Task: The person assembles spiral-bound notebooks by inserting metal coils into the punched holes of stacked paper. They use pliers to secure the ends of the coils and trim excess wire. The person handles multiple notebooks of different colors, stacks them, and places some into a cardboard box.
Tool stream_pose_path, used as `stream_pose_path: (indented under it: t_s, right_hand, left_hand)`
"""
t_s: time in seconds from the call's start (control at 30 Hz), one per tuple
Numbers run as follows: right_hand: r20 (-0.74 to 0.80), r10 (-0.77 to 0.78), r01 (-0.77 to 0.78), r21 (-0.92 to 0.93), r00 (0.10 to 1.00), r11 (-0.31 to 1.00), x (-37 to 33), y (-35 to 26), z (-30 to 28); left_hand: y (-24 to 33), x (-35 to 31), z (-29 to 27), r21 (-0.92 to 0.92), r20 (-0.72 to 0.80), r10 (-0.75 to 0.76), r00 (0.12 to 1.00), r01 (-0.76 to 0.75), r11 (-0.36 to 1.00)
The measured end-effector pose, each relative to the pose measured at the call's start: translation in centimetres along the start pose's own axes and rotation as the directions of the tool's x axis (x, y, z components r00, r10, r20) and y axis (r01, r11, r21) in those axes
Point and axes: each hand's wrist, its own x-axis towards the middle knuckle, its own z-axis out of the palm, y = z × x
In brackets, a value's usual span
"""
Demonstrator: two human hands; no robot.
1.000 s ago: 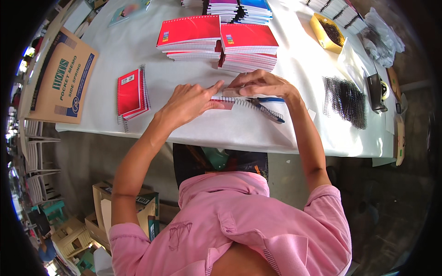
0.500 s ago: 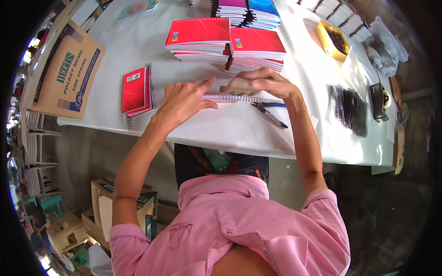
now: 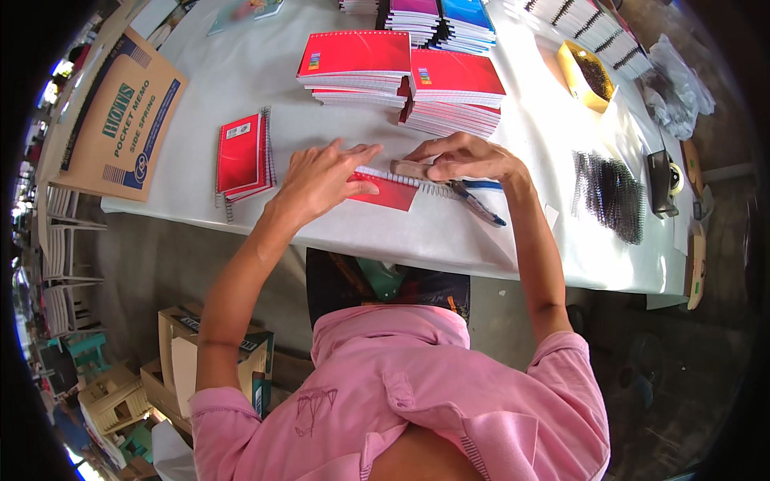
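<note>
A small red notebook (image 3: 387, 194) lies at the table's near edge. My left hand (image 3: 325, 178) grips its left end, thumb on the cover and fingers beyond the perforated edge. A wire spiral coil (image 3: 437, 190) runs along that edge and sticks out past the notebook's right end. My right hand (image 3: 475, 159) is closed on a flat, tan, block-like piece (image 3: 411, 168), held against or just above the coil; whether they touch I cannot tell. Pliers (image 3: 480, 205) with dark blue handles lie by the coil's free end, partly under my right hand.
Red notebook stacks (image 3: 354, 54) stand beyond my hands, with purple and blue ones behind. Coil-bound red notebooks (image 3: 239, 156) lie left, near a cardboard box (image 3: 120, 120). To the right are loose black coils (image 3: 611, 196), a yellow container (image 3: 584, 76) and a tape dispenser (image 3: 662, 183).
The notebook has tipped from nearly edge-on to show its red cover. My right hand has lowered, bringing the tan piece down to the coil. My left hand keeps its place at the notebook.
</note>
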Motion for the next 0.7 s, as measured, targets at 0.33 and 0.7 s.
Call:
stream_pose_path:
  t_s: [0.33,0.7]
  right_hand:
    - [0.043,-0.042,0.037,0.119,0.998,0.992,0.6,-0.8,0.1]
    - [0.003,-0.061,0.060,0.159,0.998,0.985,1.1,-0.1,-0.5]
  left_hand:
    - [1.4,-0.1,-1.3,-0.129,0.161,-0.154,0.975,0.175,0.976]
    - [0.6,-0.4,1.8,-0.632,-0.133,-0.269,0.954,0.127,0.764]
